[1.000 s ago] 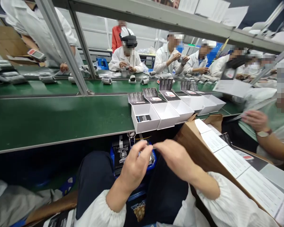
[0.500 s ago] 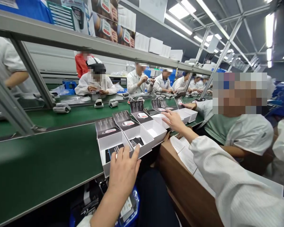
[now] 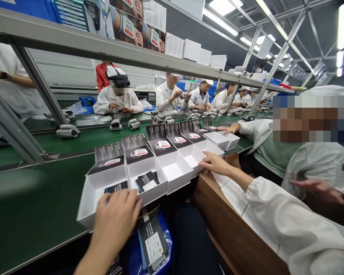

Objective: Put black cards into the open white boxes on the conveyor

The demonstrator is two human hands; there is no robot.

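A row of several open white cartons with black printed lids stands along the green bench. My left hand (image 3: pixel 117 212) has its fingers hooked over the front wall of the nearest carton (image 3: pixel 87 198), the thumb by its right corner. Inside that carton is a black printed leaflet (image 3: pixel 116 187), partly covered by my fingers. The second carton (image 3: pixel 149 196) holds another black leaflet (image 3: pixel 148 181). The third carton (image 3: pixel 174 172) shows a bare white inside. My right hand (image 3: pixel 216 164) grips the front corner of a carton (image 3: pixel 195 156) farther along, thumb and fingers at its wall.
A co-worker's hand (image 3: pixel 229 130) touches the far cartons. A brown cardboard box (image 3: pixel 215 214) with white cartons stands at my right. By my knees, a blue bin (image 3: pixel 169 244) holds leaflets. Wrist monitors (image 3: pixel 67 131) lie on the green belt, under a metal shelf (image 3: pixel 83 51).
The row of cartons has shifted left and nearer along the bench. My left hand has moved left with it. My right hand has lowered from over the cartons to a carton's front corner.
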